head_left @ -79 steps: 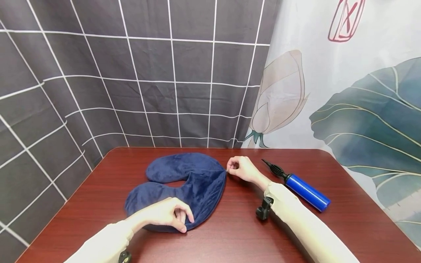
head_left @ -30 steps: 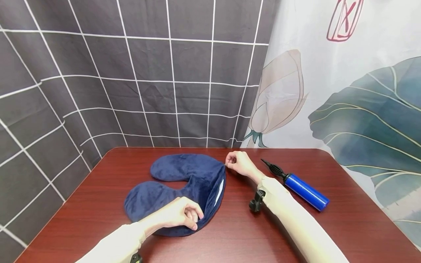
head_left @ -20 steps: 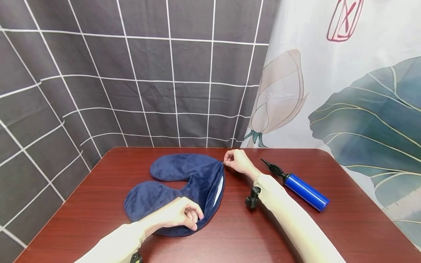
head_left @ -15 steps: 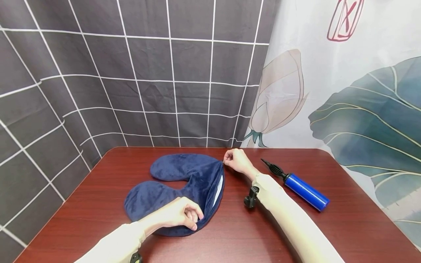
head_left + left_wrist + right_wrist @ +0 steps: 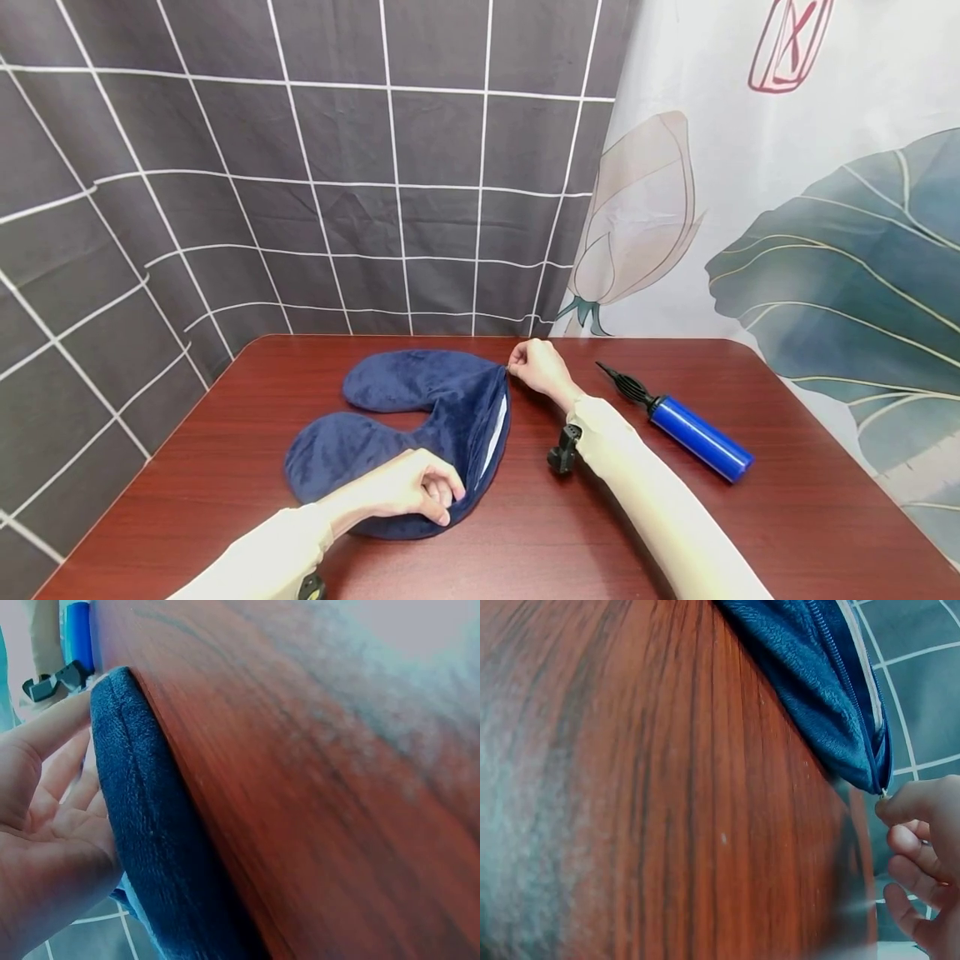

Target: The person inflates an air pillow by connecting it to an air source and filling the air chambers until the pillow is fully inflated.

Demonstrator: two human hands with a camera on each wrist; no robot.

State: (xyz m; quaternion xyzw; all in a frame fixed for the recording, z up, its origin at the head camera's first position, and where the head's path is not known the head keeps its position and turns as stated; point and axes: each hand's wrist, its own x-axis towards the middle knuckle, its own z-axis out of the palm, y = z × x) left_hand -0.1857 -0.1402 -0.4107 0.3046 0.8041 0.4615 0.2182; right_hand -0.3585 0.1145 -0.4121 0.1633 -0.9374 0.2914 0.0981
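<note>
A dark blue U-shaped neck pillow [image 5: 352, 450] lies flat on the table, its two arms towards the left. Along its right-hand outer edge a zip [image 5: 832, 645] stands undone, with a white strip [image 5: 492, 442] showing in the gap. My right hand [image 5: 542, 367] pinches the small zip pull [image 5: 885, 793] at the far corner between thumb and finger; its other fingers are curled. My left hand [image 5: 420, 487] holds the near edge of the pillow, thumb against the blue fabric [image 5: 142, 780] in the left wrist view. Its fingertips are partly hidden there.
A blue hand pump [image 5: 701, 437] with a black nozzle [image 5: 630, 387] lies on the right of the reddish-brown table [image 5: 525, 550]. Behind the table hang a grey checked curtain [image 5: 435, 225] and a white one with a flower print [image 5: 645, 208].
The white strip has come into view as the zip edge parted. My left hand has shifted right with the near edge. My right hand has moved slightly back and left, still pinching.
</note>
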